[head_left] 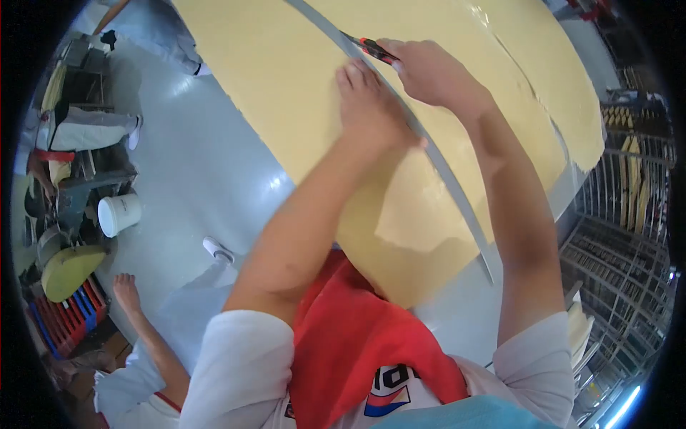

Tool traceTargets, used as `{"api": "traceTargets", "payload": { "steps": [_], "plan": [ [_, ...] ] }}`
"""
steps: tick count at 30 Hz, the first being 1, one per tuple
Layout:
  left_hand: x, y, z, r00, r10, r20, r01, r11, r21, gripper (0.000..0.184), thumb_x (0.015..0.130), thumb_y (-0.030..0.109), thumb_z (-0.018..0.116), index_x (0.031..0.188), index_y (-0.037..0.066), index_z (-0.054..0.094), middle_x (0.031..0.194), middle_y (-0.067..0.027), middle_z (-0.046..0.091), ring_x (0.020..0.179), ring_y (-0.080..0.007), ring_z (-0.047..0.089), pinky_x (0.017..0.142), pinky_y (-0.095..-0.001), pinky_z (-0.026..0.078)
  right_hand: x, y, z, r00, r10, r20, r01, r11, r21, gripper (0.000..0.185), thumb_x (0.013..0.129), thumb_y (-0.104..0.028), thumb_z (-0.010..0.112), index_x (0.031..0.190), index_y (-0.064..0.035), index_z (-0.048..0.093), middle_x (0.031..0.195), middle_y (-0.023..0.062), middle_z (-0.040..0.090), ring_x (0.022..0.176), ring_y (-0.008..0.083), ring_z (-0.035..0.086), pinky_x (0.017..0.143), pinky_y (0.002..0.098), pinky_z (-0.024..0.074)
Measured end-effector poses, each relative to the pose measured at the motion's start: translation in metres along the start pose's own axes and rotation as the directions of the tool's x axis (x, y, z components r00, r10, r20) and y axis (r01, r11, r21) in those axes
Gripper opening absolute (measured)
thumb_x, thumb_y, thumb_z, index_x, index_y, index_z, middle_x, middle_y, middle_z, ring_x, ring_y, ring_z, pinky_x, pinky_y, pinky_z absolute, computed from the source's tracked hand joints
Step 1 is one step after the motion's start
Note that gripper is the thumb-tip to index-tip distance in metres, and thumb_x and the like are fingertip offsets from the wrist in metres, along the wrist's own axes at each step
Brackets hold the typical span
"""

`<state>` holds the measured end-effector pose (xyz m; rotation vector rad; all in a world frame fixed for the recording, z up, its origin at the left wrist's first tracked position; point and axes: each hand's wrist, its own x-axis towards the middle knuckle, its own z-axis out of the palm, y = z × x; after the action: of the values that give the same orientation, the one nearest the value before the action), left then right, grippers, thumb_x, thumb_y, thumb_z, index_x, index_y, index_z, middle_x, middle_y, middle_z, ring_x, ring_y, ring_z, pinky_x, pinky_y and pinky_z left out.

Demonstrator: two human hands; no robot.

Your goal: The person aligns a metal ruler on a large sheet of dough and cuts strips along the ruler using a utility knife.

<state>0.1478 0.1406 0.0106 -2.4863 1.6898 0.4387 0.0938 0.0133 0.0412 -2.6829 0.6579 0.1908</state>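
Observation:
A large pale-yellow sheet point(264, 79) covers the table in front of me. Across it lies a long thin metal ruler point(451, 182), looking curved through the wide lens. My left hand point(371, 107) presses down on the ruler, palm down with fingers laid out and the thumb towards the near side. My right hand point(432, 71) is closed round a red and black utility knife point(375, 50). The knife's tip points left and meets the ruler's edge, just beyond my left fingertips. Right of the ruler, a long lengthwise line or edge point(525, 75) runs along the yellow surface.
Wire racks with trays point(622, 250) stand to the right. On the left are a white bucket point(119, 214), red and blue stacked crates point(68, 318) and a grey floor point(186, 164). A co-worker point(153, 357) is close at my left; other people stand farther off.

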Motion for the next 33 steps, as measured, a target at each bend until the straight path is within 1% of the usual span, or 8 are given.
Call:
{"api": "traceTargets", "payload": {
  "steps": [2, 14, 16, 19, 21, 22, 24, 33],
  "plan": [
    [0.002, 0.004, 0.005, 0.999, -0.040, -0.024, 0.041, 0.998, 0.041, 0.129, 0.064, 0.077, 0.074, 0.151, -0.011, 0.039, 0.159, -0.0346, 0.031, 0.150, -0.0501, 0.021, 0.121, -0.0559, 0.014, -0.055, 0.014, 0.008, 0.999, -0.003, -0.040, 0.006, 0.996, 0.093, 0.044, 0.088, -0.001, 0.054, 0.131, -0.0104, 0.061, 0.099, 0.0201, 0.073, 0.094, 0.0412, 0.068, 0.076, 0.0514, 0.0541],
    [0.039, 0.009, 0.010, 0.985, -0.114, 0.128, 0.091, 0.980, 0.176, 0.126, 0.053, 0.085, 0.079, 0.139, -0.004, 0.059, 0.156, -0.0293, 0.040, 0.148, -0.0446, 0.031, 0.118, -0.0511, 0.028, -0.377, 0.083, 0.041, 0.966, 0.224, 0.128, -0.240, 0.962, 0.130, 0.058, 0.091, -0.005, 0.052, 0.148, -0.0181, 0.051, 0.096, 0.0162, 0.070, 0.096, 0.0385, 0.066, 0.084, 0.0502, 0.0525],
    [0.041, 0.014, 0.004, 0.986, -0.124, 0.111, 0.104, 0.980, 0.172, 0.124, 0.052, 0.085, 0.079, 0.139, -0.001, 0.060, 0.155, -0.0276, 0.043, 0.147, -0.0441, 0.034, 0.118, -0.0489, 0.029, -0.396, 0.090, 0.048, 0.973, 0.216, 0.087, -0.227, 0.962, 0.153, 0.057, 0.092, -0.005, 0.053, 0.147, -0.0183, 0.052, 0.096, 0.0157, 0.070, 0.095, 0.0381, 0.066, 0.083, 0.0500, 0.0526],
    [0.031, 0.028, -0.002, 0.917, -0.017, 0.399, 0.022, 1.000, -0.008, 0.114, 0.053, 0.084, 0.080, 0.133, 0.004, 0.067, 0.144, -0.0232, 0.057, 0.141, -0.0423, 0.043, 0.118, -0.0465, 0.029, -0.406, 0.091, 0.052, 0.984, 0.180, 0.006, -0.178, 0.970, 0.167, 0.056, 0.092, -0.005, 0.053, 0.146, -0.0183, 0.054, 0.095, 0.0152, 0.069, 0.094, 0.0373, 0.066, 0.082, 0.0494, 0.0528],
    [0.010, 0.045, 0.030, 0.998, 0.052, -0.028, -0.047, 0.988, 0.146, 0.104, 0.054, 0.083, 0.081, 0.122, 0.004, 0.074, 0.128, -0.0191, 0.068, 0.135, -0.0403, 0.049, 0.118, -0.0462, 0.027, -0.405, 0.093, 0.053, 0.985, 0.169, -0.040, -0.160, 0.973, 0.167, 0.056, 0.091, -0.005, 0.053, 0.145, -0.0182, 0.055, 0.095, 0.0153, 0.069, 0.094, 0.0370, 0.066, 0.081, 0.0491, 0.0529],
    [0.001, 0.064, 0.027, 0.998, 0.061, -0.026, -0.056, 0.985, 0.162, 0.104, 0.054, 0.083, 0.081, 0.122, 0.004, 0.074, 0.128, -0.0191, 0.068, 0.135, -0.0403, 0.049, 0.118, -0.0462, 0.027, -0.404, 0.094, 0.053, 0.987, 0.152, -0.048, -0.142, 0.974, 0.177, 0.055, 0.091, -0.005, 0.053, 0.145, -0.0182, 0.056, 0.095, 0.0153, 0.069, 0.094, 0.0362, 0.067, 0.080, 0.0486, 0.0530],
    [-0.012, 0.098, 0.026, 0.977, -0.061, 0.202, 0.012, 0.972, 0.236, 0.098, 0.054, 0.082, 0.081, 0.116, 0.006, 0.076, 0.120, -0.0183, 0.071, 0.132, -0.0402, 0.052, 0.119, -0.0459, 0.025, -0.411, 0.099, 0.058, 0.987, 0.148, -0.057, -0.135, 0.972, 0.195, 0.054, 0.092, -0.005, 0.053, 0.144, -0.0181, 0.057, 0.096, 0.0153, 0.069, 0.094, 0.0353, 0.067, 0.080, 0.0480, 0.0531],
    [-0.007, 0.100, 0.016, 0.941, -0.079, 0.328, 0.045, 0.993, 0.110, 0.090, 0.055, 0.076, 0.083, 0.116, 0.010, 0.077, 0.120, -0.0155, 0.072, 0.128, -0.0344, 0.056, 0.114, -0.0446, 0.031, -0.469, 0.109, 0.064, 0.973, 0.217, 0.078, -0.227, 0.963, 0.146, 0.069, 0.089, 0.000, 0.057, 0.152, -0.0249, 0.047, 0.099, 0.0142, 0.068, 0.094, 0.0352, 0.067, 0.082, 0.0484, 0.0521]
  ]
}}
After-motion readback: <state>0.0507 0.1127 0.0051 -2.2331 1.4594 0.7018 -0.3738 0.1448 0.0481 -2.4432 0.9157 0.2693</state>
